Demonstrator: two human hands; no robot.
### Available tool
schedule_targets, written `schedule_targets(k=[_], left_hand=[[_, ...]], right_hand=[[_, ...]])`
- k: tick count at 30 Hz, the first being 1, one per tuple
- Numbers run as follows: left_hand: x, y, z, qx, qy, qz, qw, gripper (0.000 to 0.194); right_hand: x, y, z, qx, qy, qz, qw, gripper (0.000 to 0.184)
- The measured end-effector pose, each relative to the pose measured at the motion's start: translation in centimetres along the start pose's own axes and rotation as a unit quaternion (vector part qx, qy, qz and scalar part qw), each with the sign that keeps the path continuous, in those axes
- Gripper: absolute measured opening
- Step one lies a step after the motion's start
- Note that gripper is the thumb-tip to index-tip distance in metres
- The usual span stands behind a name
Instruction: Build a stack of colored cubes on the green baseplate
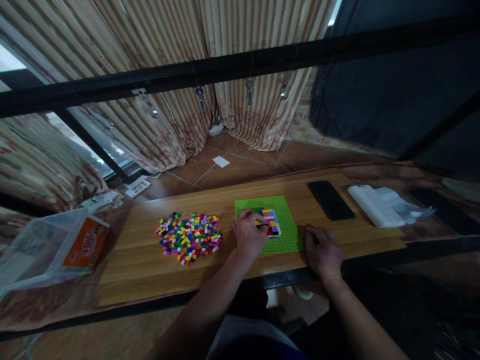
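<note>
A green studded baseplate [290,235] lies on the wooden board, bearing a small block of colourful bricks [270,220] with a white edge. Over the left side of that block is my left hand [250,234], its fingers pinched together. Something thin and dark shows at the fingertips, too small to name. My right hand [324,252] rests curled at the plate's right edge, near the board's front; what its fingers enclose, if anything, is hidden. Left of the plate spreads a heap of small loose bricks [191,236] in many colours.
A black phone [330,200] lies right of the plate, then a white case [375,206] with crumpled clear plastic [403,202]. At the far left stands a clear plastic box [48,245] with an orange label. A dark metal bar [225,66] crosses beyond the table.
</note>
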State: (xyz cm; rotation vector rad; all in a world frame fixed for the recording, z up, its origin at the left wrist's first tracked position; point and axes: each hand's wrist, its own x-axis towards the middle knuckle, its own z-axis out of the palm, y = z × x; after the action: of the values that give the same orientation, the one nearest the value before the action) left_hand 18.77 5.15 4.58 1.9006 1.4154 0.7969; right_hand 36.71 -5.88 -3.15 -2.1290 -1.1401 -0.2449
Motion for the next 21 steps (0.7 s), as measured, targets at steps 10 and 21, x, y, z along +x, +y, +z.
schedule_targets(k=[10, 21], left_hand=[[1.0, -0.1, 0.2, -0.007, -0.011, -0.05, 0.999, 0.016], [0.4, -1.0, -3.2, -0.03, 0.01, 0.032, 0.999, 0.016]], right_hand=[[0.0, 0.3, 0.2, 0.005, 0.004, -0.007, 1.0, 0.035], [-0.1, 0.7, 0.2, 0.007, 0.009, -0.022, 1.0, 0.036]])
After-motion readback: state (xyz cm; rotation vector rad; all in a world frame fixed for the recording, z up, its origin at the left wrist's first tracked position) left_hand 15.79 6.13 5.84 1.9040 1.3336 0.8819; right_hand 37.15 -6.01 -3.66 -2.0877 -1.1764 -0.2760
